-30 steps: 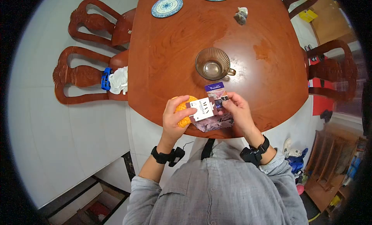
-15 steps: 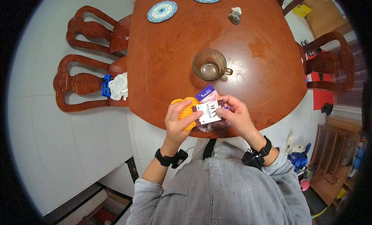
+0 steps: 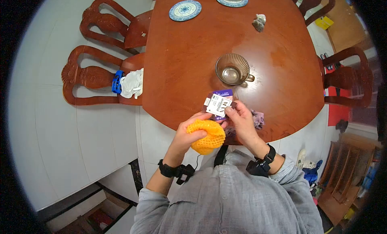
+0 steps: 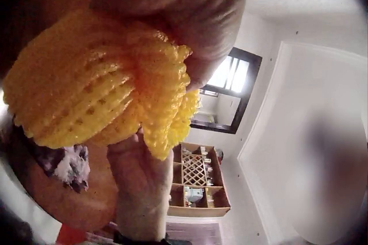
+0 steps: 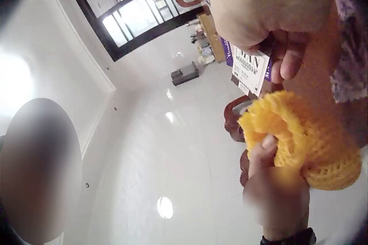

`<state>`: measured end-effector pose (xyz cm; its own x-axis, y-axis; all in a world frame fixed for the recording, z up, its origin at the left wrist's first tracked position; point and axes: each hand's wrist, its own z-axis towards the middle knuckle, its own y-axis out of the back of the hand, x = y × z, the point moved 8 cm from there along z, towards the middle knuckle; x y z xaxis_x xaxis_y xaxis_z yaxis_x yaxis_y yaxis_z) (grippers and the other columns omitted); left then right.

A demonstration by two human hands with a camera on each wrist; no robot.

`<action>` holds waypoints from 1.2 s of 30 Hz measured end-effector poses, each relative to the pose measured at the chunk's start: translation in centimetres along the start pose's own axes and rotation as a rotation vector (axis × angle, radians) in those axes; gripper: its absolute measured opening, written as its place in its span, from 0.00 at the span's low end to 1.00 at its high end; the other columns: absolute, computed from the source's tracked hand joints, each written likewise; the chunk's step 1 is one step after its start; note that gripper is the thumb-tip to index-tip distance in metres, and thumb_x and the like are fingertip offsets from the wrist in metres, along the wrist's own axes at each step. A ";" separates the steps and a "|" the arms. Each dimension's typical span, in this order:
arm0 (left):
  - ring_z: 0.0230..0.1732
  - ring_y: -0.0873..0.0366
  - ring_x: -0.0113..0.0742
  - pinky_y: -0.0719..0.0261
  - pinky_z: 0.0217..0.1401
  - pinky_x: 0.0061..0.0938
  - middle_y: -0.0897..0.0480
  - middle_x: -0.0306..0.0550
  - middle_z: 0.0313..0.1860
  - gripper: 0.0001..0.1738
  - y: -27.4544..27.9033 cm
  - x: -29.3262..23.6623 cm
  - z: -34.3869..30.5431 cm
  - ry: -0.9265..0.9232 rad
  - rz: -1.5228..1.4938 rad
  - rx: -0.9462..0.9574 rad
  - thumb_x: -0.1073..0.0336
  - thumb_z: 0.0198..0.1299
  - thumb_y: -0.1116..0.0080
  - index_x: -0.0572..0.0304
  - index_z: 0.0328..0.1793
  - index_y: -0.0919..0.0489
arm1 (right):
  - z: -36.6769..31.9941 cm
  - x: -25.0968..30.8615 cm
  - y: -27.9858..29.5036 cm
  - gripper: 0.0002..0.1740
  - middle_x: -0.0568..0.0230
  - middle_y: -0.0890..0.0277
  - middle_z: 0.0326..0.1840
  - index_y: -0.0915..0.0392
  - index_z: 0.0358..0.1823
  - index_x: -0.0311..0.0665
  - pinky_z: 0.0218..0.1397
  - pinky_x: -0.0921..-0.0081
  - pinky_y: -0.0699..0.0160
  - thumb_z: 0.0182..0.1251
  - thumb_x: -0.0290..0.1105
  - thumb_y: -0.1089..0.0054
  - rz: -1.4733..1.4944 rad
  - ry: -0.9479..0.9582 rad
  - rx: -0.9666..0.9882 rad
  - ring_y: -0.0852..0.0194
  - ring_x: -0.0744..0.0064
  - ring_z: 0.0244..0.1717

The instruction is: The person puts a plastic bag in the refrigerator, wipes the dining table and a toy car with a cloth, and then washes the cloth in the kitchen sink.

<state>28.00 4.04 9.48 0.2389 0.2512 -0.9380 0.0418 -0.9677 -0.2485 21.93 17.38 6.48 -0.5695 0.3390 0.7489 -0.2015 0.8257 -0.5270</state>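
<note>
My left hand (image 3: pixel 186 133) grips a yellow foam net sleeve (image 3: pixel 207 138), with the thumb pressed into its near side. In the left wrist view the ribbed netting (image 4: pixel 86 95) bunches under the palm. Between thumb and fingers, my right hand (image 3: pixel 244 123) pinches a white-and-maroon printed card (image 3: pixel 218 105) laid over a purple printed card (image 3: pixel 224 93). Both cards are up beyond the sleeve. A crumpled piece with a purple floral pattern (image 3: pixel 258 119) lies beneath the right hand at the table's near edge, partly hidden by it.
On the wooden table (image 3: pixel 181 73), a brown glass mug (image 3: pixel 232 69) stands just beyond the cards. Farther back are a blue-and-white plate (image 3: pixel 185 10) and a small twisted bag (image 3: pixel 259 23). A chair at the left holds a white cloth (image 3: pixel 132 84) and a blue item (image 3: pixel 117 81).
The left hand has let go of the white card and drawn the yellow sleeve toward the body. The right hand now holds both cards together.
</note>
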 end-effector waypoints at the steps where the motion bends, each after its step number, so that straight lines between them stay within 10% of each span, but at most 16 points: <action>1: 0.54 0.28 0.33 0.32 0.59 0.27 0.26 0.49 0.53 0.28 -0.3 0.7 -0.1 0.072 -0.145 -0.008 0.72 0.47 0.42 0.71 0.58 0.30 | -0.2 -0.2 -0.2 0.08 0.66 0.25 0.32 0.32 0.44 0.35 0.23 0.90 0.30 0.67 0.30 0.52 -0.007 0.033 -0.039 0.30 0.85 0.23; 18: 0.52 0.27 0.33 0.30 0.58 0.29 0.26 0.49 0.52 0.31 0.6 -1.1 -1.4 0.039 -0.399 -0.047 0.69 0.48 0.41 0.69 0.60 0.33 | 0.5 3.0 -2.8 0.13 0.69 0.26 0.30 0.35 0.50 0.34 0.19 0.91 0.35 0.64 0.27 0.50 -0.353 -0.053 0.208 0.33 0.88 0.20; 23: 0.51 0.27 0.33 0.30 0.57 0.28 0.25 0.49 0.51 0.29 0.1 0.0 -1.5 0.112 -0.398 -0.028 0.73 0.50 0.44 0.69 0.61 0.34 | 0.9 1.5 -4.0 0.15 0.67 0.28 0.37 0.36 0.51 0.35 0.33 0.87 0.28 0.63 0.25 0.49 -0.502 0.154 0.202 0.29 0.85 0.33; 30: 0.50 0.25 0.37 0.28 0.56 0.31 0.25 0.53 0.50 0.27 6.6 1.0 -3.4 0.128 -0.411 -0.285 0.76 0.51 0.49 0.71 0.60 0.34 | -2.0 2.4 -3.1 0.23 0.55 0.27 0.49 0.35 0.56 0.39 0.52 0.61 0.32 0.59 0.34 0.45 -1.298 0.340 0.267 0.31 0.59 0.52; 32: 0.50 0.24 0.39 0.27 0.55 0.32 0.24 0.53 0.50 0.26 9.9 1.6 -4.2 0.119 -0.371 -0.349 0.76 0.51 0.50 0.71 0.60 0.33 | -4.2 1.3 -1.3 0.28 0.58 0.36 0.61 0.35 0.58 0.43 0.61 0.46 0.46 0.55 0.40 0.42 -1.972 0.702 0.335 0.46 0.53 0.65; 36: 0.46 0.23 0.42 0.24 0.51 0.34 0.23 0.54 0.47 0.24 13.2 3.2 -5.3 0.145 -0.382 -0.443 0.76 0.51 0.50 0.72 0.57 0.32 | -4.5 -2.1 3.5 0.32 0.61 0.46 0.68 0.36 0.61 0.47 0.64 0.38 0.58 0.53 0.43 0.41 -2.038 0.590 0.494 0.58 0.51 0.70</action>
<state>34.43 -8.06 4.49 0.2564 0.6074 -0.7519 0.5432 -0.7339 -0.4077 25.98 21.58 4.92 0.8573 -0.4700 0.2100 -0.2318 0.0118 0.9727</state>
